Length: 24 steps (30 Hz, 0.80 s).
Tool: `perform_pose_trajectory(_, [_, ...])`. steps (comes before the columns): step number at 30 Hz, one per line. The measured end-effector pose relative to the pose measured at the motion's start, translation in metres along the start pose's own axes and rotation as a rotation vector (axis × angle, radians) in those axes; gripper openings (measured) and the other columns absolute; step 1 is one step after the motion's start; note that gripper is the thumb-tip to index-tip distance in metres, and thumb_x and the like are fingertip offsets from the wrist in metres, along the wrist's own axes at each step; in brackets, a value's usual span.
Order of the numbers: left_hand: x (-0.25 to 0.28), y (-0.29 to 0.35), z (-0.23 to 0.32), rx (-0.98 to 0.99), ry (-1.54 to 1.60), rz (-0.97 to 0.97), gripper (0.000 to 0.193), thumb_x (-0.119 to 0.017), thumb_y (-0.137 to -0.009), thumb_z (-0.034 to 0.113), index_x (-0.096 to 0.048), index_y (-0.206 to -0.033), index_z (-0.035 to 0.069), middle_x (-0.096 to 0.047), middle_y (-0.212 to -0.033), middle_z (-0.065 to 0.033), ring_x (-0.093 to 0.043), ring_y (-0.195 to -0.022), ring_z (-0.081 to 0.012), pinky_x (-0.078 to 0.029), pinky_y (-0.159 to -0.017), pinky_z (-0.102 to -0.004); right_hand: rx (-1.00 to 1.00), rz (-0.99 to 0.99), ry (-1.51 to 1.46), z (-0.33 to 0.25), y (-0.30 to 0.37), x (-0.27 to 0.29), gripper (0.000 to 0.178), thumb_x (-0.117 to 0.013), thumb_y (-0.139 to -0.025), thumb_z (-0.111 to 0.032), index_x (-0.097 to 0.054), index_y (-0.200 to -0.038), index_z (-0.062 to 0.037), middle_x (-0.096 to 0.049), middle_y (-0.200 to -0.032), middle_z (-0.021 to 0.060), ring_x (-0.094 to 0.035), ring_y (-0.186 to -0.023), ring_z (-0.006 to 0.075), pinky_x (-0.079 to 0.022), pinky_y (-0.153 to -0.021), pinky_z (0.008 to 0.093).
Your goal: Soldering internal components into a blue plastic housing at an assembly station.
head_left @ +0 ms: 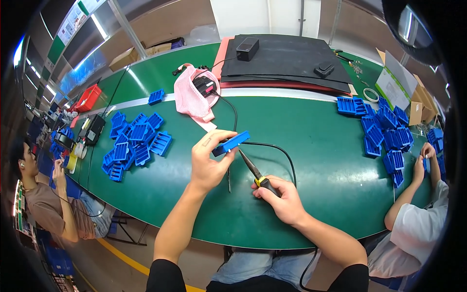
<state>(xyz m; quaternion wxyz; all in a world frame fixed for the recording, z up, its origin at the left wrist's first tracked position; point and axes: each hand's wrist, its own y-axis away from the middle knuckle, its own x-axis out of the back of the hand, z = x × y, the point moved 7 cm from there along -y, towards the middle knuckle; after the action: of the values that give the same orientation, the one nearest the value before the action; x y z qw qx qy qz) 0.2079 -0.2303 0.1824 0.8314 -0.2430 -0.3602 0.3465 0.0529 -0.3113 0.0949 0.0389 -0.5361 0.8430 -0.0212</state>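
Observation:
My left hand [210,163] grips a blue plastic tray [232,142] by its edges and holds it tilted above the green table. In my right hand [282,197] is a pair of needle-nose pliers [253,168] with a black and yellow handle. The pliers' tip points up at the tray's underside, close to small light bits there; I cannot tell whether it touches them. A black cable runs behind both hands. To the left lies a heap of similar blue trays [141,132], with one more tray [156,97] apart from it.
Black foam sheets [287,58] carry a black box-shaped adapter [247,48]. Beside them lies a pink mesh pouch [187,97] with a black device. Another blue tray heap [384,121] is at right. One person sits on each side; a red bin [88,98] stands far left.

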Motion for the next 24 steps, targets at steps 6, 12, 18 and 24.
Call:
perform_pose_trajectory(6, [0.0011, 0.0025, -0.0055, 0.083, 0.075, 0.047, 0.027, -0.066, -0.074, -0.012, -0.063, -0.099, -0.003, -0.061, -0.095, -0.0084, -0.058, -0.084, -0.015, -0.045, -0.074, -0.0247, 0.012, 0.0, -0.02, 0.0, 0.0009, -0.0008, 0.016, -0.061, -0.088, -0.012, -0.065, -0.087, 0.0028, -0.062, -0.092, 0.0057, -0.054, -0.08, 0.0115, -0.042, -0.072, 0.0255])
perform_pose_trajectory(12, [0.0013, 0.0064, -0.0029, 0.08, 0.156, 0.074, 0.027, -0.066, -0.076, -0.013, -0.063, -0.1, -0.003, -0.06, -0.097, -0.0083, -0.057, -0.086, -0.0151, -0.046, -0.075, -0.0248, -0.021, -0.013, -0.082, 0.0011, 0.0015, -0.0028, 0.016, -0.06, -0.089, -0.011, -0.066, -0.092, 0.0037, -0.063, -0.096, 0.0067, -0.058, -0.086, 0.0124, -0.045, -0.078, 0.0266])
perform_pose_trajectory(18, [-0.0006, 0.0066, -0.0003, 0.044, 0.144, 0.084, 0.026, -0.066, -0.076, -0.014, -0.063, -0.101, -0.004, -0.06, -0.098, -0.0099, -0.058, -0.088, -0.0163, -0.047, -0.077, -0.0255, 0.012, -0.053, -0.087, -0.007, 0.0021, -0.0061, 0.016, -0.059, -0.091, -0.009, -0.066, -0.095, 0.0044, -0.063, -0.1, 0.0081, -0.06, -0.093, 0.0145, -0.047, -0.085, 0.0281])
perform_pose_trajectory(24, [-0.0035, 0.0077, 0.0013, 0.041, 0.15, 0.114, 0.025, -0.067, -0.076, -0.009, -0.066, -0.099, -0.001, -0.065, -0.093, -0.011, -0.062, -0.081, -0.0201, -0.049, -0.071, -0.0278, 0.015, -0.06, -0.121, -0.0053, 0.0027, -0.0064, 0.017, -0.058, -0.091, -0.009, -0.066, -0.098, 0.0046, -0.063, -0.103, 0.0093, -0.06, -0.095, 0.0155, -0.047, -0.087, 0.0288])
